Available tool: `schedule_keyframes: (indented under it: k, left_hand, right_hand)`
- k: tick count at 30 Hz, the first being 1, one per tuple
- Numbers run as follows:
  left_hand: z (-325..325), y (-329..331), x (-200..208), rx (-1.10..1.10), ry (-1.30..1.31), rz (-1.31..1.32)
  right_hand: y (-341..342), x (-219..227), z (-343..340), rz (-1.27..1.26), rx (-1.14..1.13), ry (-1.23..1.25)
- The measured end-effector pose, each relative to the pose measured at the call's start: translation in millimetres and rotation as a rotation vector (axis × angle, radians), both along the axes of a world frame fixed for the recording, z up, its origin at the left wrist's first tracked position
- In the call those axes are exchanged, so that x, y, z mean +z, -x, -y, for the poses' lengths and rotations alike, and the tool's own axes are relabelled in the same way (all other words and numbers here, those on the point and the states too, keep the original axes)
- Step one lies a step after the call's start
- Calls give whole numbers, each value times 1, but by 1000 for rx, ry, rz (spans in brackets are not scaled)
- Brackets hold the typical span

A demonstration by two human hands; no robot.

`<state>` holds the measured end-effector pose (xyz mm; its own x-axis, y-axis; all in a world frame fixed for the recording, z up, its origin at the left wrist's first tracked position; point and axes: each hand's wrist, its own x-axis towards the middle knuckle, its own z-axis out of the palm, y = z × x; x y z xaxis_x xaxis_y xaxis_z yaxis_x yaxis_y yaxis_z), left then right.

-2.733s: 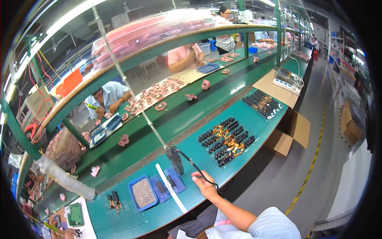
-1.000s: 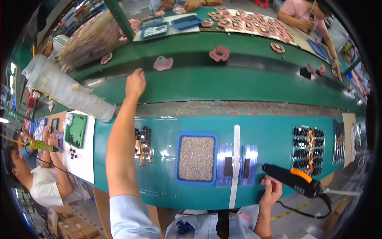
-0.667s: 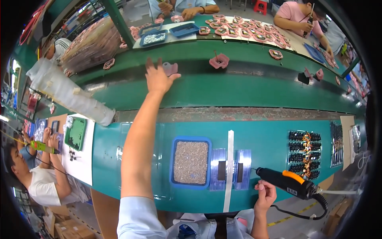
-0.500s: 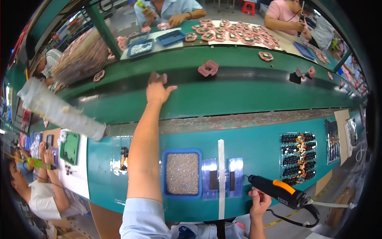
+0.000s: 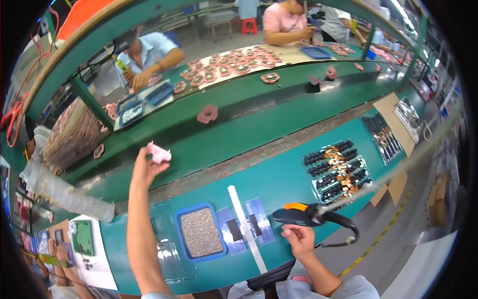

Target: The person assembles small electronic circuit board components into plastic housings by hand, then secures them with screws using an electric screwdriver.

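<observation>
**Pink Part: Handling Above the Channel**

The left hand (image 5: 143,169) grips the pink part (image 5: 160,154) by its edge, beyond the tray (image 5: 209,256) and left of it, above the green channel (image 5: 239,134). Use a light, steady pinch; the part probably marks easily. Pass wide of the tray, since knocking it could spill its contents. Right of the tray, the right hand (image 5: 300,241) is just beside the driver (image 5: 291,215); whether it grips anything cannot be told.

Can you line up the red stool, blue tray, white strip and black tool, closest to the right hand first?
1. Black tool, just above the right hand in the head view
2. White strip, to the left
3. Blue tray, farther left
4. Red stool, across the room
</observation>
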<state>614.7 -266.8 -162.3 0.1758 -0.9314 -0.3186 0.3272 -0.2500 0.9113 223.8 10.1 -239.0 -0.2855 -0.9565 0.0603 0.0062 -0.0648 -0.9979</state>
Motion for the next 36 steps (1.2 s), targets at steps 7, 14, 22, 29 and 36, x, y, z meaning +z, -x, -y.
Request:
schedule_keyframes:
  k: [7,14,22,29,36]
  left_hand:
    - [-154,100,48,-411,130,-247]
    - [-228,151,19,-447,50,-366]
    - [-257,153,12,-300,131,-480]
    - [-252,159,3,-273,185,-417]
    - [-249,190,-22,-287,157,-78]
  right_hand:
    - [-2,-2,6,-54,46,131]
    - [1,0,-4,8,75,153]
    - [7,3,1,88,97,112]
    - [0,6,6,207,102,122]
    - [1,7,-4,221,98,128]
